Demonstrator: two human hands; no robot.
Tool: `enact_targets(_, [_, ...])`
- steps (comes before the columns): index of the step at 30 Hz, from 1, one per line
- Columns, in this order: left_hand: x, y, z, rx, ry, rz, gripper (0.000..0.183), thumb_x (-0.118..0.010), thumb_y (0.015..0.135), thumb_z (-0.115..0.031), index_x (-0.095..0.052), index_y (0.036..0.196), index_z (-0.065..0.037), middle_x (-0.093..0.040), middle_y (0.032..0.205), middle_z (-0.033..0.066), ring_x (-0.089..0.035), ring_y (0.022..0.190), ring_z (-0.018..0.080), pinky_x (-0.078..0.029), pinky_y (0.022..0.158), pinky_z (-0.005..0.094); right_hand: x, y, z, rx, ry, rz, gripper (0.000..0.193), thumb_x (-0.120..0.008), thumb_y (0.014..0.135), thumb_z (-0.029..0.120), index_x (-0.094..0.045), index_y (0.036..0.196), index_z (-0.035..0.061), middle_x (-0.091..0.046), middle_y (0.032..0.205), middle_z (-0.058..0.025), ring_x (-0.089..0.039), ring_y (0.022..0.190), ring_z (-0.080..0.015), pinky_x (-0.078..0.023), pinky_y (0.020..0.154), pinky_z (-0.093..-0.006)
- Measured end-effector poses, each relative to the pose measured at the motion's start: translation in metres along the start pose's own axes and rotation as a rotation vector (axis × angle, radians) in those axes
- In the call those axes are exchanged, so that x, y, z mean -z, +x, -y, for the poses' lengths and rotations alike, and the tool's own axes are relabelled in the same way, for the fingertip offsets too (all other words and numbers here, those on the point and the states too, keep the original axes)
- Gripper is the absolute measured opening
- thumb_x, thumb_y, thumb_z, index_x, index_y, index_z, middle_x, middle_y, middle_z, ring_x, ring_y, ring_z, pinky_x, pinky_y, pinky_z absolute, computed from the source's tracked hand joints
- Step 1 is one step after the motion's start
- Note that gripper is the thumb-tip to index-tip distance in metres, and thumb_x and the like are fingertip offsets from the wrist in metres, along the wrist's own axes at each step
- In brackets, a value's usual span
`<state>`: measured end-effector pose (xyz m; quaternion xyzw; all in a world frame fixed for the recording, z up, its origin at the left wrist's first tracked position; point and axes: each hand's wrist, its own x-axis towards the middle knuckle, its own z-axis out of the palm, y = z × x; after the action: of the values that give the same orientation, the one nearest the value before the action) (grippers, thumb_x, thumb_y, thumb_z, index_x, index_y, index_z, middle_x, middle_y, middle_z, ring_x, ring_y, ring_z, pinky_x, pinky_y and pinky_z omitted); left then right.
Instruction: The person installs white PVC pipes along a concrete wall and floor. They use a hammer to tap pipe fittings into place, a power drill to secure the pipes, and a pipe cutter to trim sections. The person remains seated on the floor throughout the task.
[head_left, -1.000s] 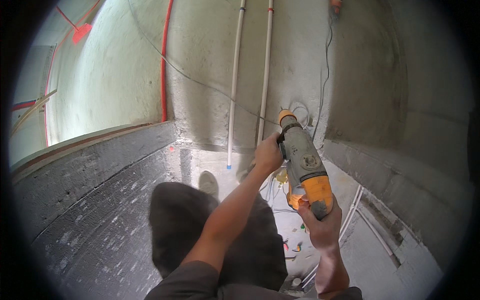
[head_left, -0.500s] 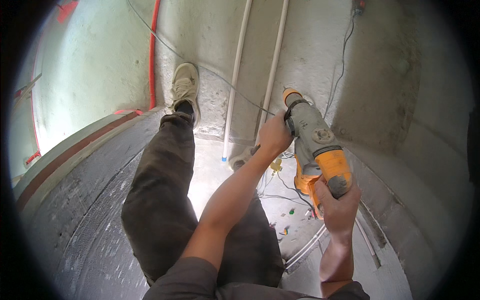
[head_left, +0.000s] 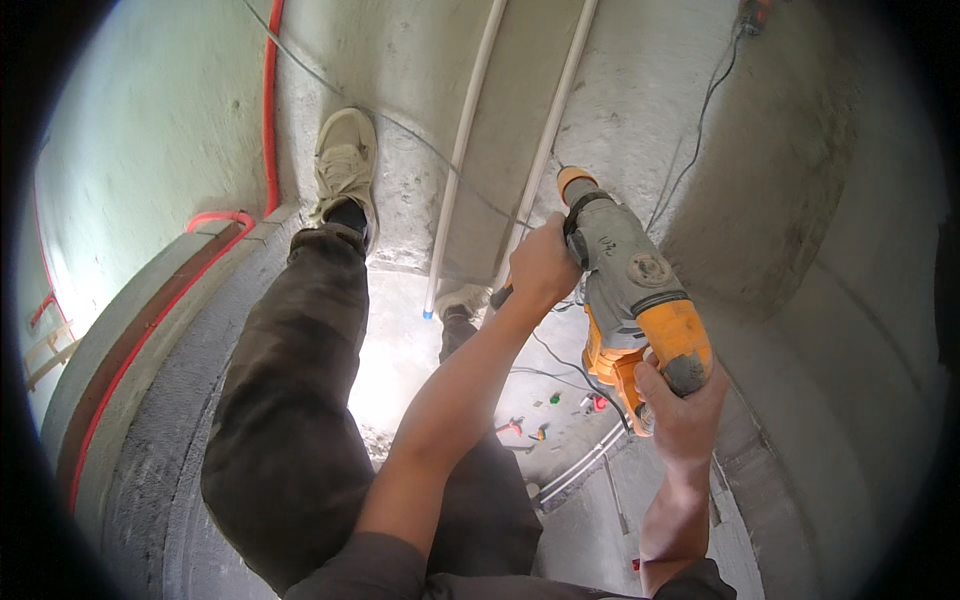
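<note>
A grey and orange rotary hammer drill (head_left: 625, 250) runs diagonally across the right half, its orange chuck end pointing up and away. Closed round the side handle near its front is my left hand (head_left: 542, 262); a dark end of that handle sticks out by the wrist. My right hand (head_left: 683, 405) wraps the rear grip, its thumb at the orange end of the body; the trigger is hidden. The thin drill bit (head_left: 558, 161) reaches toward the grey concrete wall (head_left: 635, 110), close beside the right white pipe (head_left: 556, 105). Whether it touches the wall, I cannot tell.
Another white pipe (head_left: 463, 140) with a blue end runs parallel. A grey cable (head_left: 415, 137) crosses both pipes. My left shoe (head_left: 345, 165) is braced against the wall. Red conduit (head_left: 271, 110) lies at left. Below are a black cord (head_left: 560, 362) and several small coloured pieces.
The view has shifted, so the legs and pipes sit farther left. The bit now shows plainly beside the right pipe. Both hands keep their hold on the drill.
</note>
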<state>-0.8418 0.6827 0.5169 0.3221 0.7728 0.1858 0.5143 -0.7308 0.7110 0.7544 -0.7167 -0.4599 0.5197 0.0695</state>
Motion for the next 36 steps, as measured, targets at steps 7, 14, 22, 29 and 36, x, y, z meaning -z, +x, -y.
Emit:
enact_targets(7, [-0.007, 0.0, -0.003, 0.027, -0.012, -0.004, 0.021, -0.069, 0.089, -0.017, -0.061, 0.104, -0.005, -0.075, 0.093, 0.0234, -0.072, 0.094, 0.0467, -0.054, 0.079, 0.0584, 0.017, 0.008, -0.011, -0.045, 0.0, 0.01, 0.012, -0.074, 0.091, 0.001, -0.067, 0.101, 0.0026, -0.066, 0.084, -0.0003, -0.062, 0.07, -0.0064, -0.051, 0.066, -0.0229])
enact_targets(14, [-0.017, -0.01, -0.003, 0.026, -0.028, 0.027, 0.027, -0.074, 0.086, -0.019, -0.061, 0.105, -0.004, -0.074, 0.092, 0.0225, -0.073, 0.091, 0.046, -0.054, 0.077, 0.0559, 0.021, -0.005, -0.032, 0.033, -0.131, -0.116, 0.019, -0.07, 0.088, -0.004, -0.07, 0.107, -0.0005, -0.07, 0.089, -0.0046, -0.066, 0.072, -0.0087, -0.054, 0.07, -0.0229])
enact_targets(22, [-0.036, -0.027, 0.01, 0.001, -0.055, 0.004, 0.029, -0.077, 0.085, -0.019, -0.062, 0.104, -0.004, -0.074, 0.092, 0.0226, -0.072, 0.092, 0.0464, -0.053, 0.077, 0.0545, 0.045, -0.033, -0.083, 0.085, -0.278, -0.125, 0.035, -0.083, 0.08, 0.002, -0.07, 0.112, -0.0011, -0.074, 0.098, -0.0115, -0.072, 0.09, -0.0177, -0.054, 0.082, -0.0313])
enact_targets(29, [-0.032, -0.007, 0.012, -0.117, 0.002, -0.076, 0.023, -0.071, 0.085, -0.007, -0.061, 0.105, -0.004, -0.074, 0.092, 0.0248, -0.071, 0.093, 0.0481, -0.052, 0.076, 0.0574, 0.041, -0.019, -0.064, 0.058, -0.274, -0.081, 0.04, -0.084, 0.081, 0.004, -0.069, 0.117, -0.0032, -0.073, 0.105, -0.0136, -0.072, 0.095, -0.021, -0.055, 0.083, -0.0351])
enact_targets(36, [-0.024, -0.006, -0.001, -0.061, 0.002, -0.079, 0.024, -0.07, 0.084, -0.005, -0.06, 0.105, -0.003, -0.073, 0.09, 0.0257, -0.071, 0.091, 0.049, -0.053, 0.076, 0.0584, 0.028, -0.005, -0.034, 0.029, -0.14, -0.043, 0.04, -0.081, 0.082, 0.0, -0.067, 0.12, -0.0038, -0.072, 0.106, -0.0113, -0.071, 0.096, -0.0194, -0.055, 0.086, -0.0334])
